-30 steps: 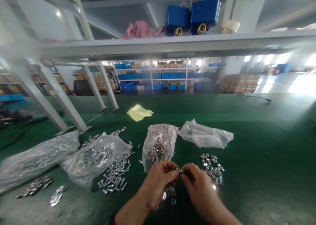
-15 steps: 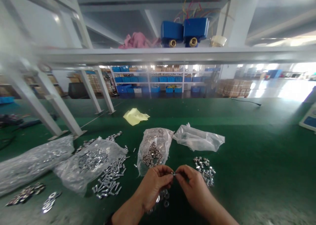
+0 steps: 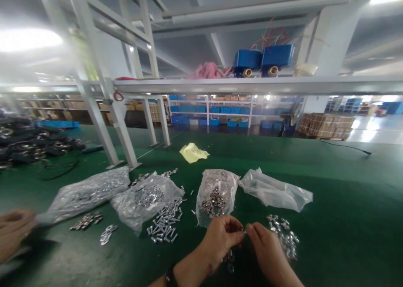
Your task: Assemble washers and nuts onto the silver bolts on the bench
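Note:
My left hand [image 3: 220, 241] and my right hand [image 3: 267, 248] meet low in the middle of the view, pinching a small steel fastener [image 3: 244, 232] between their fingertips; it is too small and too covered to tell its exact kind. Just below my left hand lie several loose steel washers [image 3: 231, 267], partly hidden by it. Beyond my hands stands a clear plastic bag holding steel nuts [image 3: 216, 198]. A loose heap of steel nuts [image 3: 285, 236] sits by my right hand. A co-worker's hand [image 3: 12, 232] shows at the far left edge.
The green bench mat [image 3: 330, 194] holds a pile of steel bolts [image 3: 163, 222], bagged washers [image 3: 146, 198], another plastic bag [image 3: 88, 193], a limp clear bag [image 3: 273, 192] and a yellow cloth [image 3: 192, 152]. White rack legs [image 3: 122, 127] stand beyond them, under a shelf [image 3: 252, 85].
The whole scene has shifted right and down in view as the head turned. A co-worker's hand has come in at the left edge. My hands still pinch the fastener.

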Demonstrator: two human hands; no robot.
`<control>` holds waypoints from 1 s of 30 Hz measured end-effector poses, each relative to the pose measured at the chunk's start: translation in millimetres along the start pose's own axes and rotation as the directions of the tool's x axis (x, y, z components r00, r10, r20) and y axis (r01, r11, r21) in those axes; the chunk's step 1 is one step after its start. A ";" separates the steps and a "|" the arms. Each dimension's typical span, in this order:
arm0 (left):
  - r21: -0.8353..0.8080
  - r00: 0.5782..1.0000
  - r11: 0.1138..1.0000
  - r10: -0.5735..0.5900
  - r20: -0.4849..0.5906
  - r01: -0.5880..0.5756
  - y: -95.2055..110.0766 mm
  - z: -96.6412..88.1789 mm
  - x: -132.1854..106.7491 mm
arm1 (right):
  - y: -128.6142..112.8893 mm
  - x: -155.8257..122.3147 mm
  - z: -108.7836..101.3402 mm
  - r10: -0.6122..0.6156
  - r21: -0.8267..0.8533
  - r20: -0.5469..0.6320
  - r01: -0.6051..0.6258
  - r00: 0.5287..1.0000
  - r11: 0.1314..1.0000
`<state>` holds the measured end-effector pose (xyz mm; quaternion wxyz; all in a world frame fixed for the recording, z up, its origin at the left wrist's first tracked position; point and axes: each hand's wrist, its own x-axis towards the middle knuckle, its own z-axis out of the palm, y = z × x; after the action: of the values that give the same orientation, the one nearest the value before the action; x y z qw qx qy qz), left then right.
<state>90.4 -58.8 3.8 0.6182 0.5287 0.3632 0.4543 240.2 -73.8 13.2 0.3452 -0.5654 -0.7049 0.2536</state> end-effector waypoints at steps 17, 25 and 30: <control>0.853 0.770 0.432 0.422 -0.479 0.294 35.2 -137.3 22.3 | -1.4 3.9 -23.0 0.240 0.077 -0.369 -0.228 0.898 0.971; 0.896 0.817 0.133 0.371 -0.442 0.425 -1.2 -144.7 61.1 | -12.1 -8.4 -6.7 -0.024 0.012 -0.219 0.027 0.975 1.000; 0.909 0.827 0.104 0.383 -0.411 0.404 12.4 -136.3 55.8 | -9.7 -9.2 3.0 -0.099 -0.038 -0.194 0.093 0.976 0.995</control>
<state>-20.5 38.4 -6.3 -0.0354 0.6381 0.7377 0.2177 233.0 -84.9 16.8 0.4166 -0.5577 -0.6975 0.1697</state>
